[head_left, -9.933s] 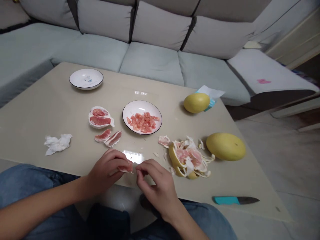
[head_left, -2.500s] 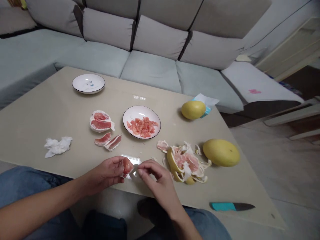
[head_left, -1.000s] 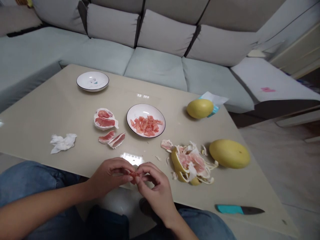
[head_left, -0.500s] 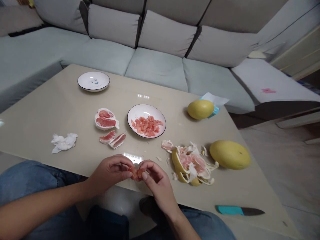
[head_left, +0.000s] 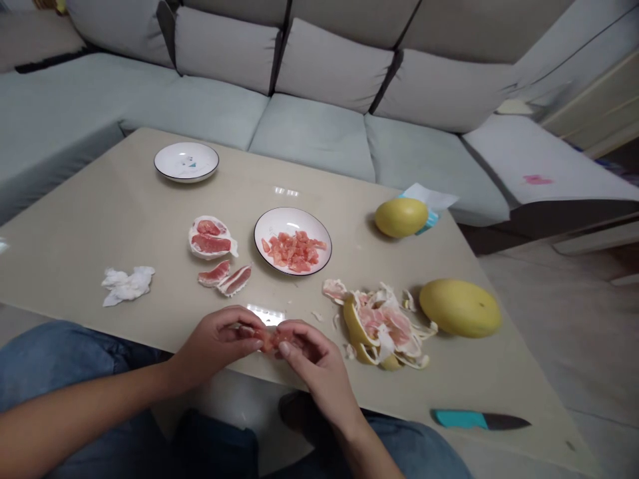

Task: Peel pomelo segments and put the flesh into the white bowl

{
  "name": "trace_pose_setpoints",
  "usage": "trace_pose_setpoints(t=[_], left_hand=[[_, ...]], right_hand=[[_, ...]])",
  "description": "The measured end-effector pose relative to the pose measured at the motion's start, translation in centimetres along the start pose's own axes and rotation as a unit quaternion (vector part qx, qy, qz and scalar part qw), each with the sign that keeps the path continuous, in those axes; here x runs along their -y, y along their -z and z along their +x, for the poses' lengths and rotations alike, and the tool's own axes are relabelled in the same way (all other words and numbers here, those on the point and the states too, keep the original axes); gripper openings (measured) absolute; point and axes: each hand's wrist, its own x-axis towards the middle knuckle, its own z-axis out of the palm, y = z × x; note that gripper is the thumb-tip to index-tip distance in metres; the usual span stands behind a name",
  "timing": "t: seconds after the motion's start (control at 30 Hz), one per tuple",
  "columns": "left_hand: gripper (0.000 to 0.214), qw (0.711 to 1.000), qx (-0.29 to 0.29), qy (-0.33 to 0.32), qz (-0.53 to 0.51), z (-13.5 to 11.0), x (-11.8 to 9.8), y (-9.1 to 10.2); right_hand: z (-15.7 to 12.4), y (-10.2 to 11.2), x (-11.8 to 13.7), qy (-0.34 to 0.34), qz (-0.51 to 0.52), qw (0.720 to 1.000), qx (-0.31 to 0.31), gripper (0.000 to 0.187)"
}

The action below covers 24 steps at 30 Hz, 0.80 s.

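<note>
Over the table's near edge, my left hand (head_left: 217, 342) and my right hand (head_left: 312, 359) meet, fingertips pinched on a piece of red pomelo flesh (head_left: 268, 340) between them. Fingers hide part of that piece. Just beyond them a white dark-rimmed plate (head_left: 269, 223) holds small pieces of pomelo flesh (head_left: 297, 251). Left of the plate lie a partly peeled pomelo chunk (head_left: 212, 238) and two loose pomelo segments (head_left: 234, 281). To the right of my hands, a heap of pomelo peel and membrane (head_left: 382, 326) rests on the table.
A second white plate (head_left: 186, 156) stands at the far left. Crumpled tissue (head_left: 128, 286) lies near the left edge. Two yellow pomelos (head_left: 459, 308) sit at the right, one beside a tissue pack (head_left: 433, 203). A knife with a teal handle (head_left: 459, 418) lies near the right front edge. A sofa (head_left: 319, 126) borders the far side.
Both hands stay at the same spot, with small finger movements. The pomelo piece between them has shifted slightly and looks more stretched out. Everything on the table stays in place.
</note>
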Motion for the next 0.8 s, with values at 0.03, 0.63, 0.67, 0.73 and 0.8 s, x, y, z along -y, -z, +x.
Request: trace_pose_setpoints(t=[0.03, 0.63, 0.67, 0.73, 0.8], left_hand=[[0.016, 1.0, -0.005, 0.014, -0.016, 0.0, 0.0, 0.1], [0.023, 0.976, -0.044, 0.128, -0.17, 0.5, -0.3, -0.1], [0.023, 0.975, -0.042, 0.129, -0.176, 0.5, -0.3, -0.1], [0.022, 0.974, -0.038, 0.126, -0.182, 0.5, -0.3, -0.1], [0.021, 0.975, -0.036, 0.12, -0.185, 0.5, -0.2, -0.1]], right_hand=[[0.1, 0.1, 0.0, -0.016, 0.024, 1.0, 0.0, 0.019], [0.4, -0.2, -1.2, -0.084, 0.226, 0.966, -0.09, 0.025], [0.4, -0.2, -1.3, -0.081, 0.229, 0.966, -0.09, 0.024], [0.4, -0.3, -1.4, -0.079, 0.227, 0.967, -0.089, 0.024], [0.3, -0.4, -1.3, -0.07, 0.209, 0.971, -0.088, 0.024]])
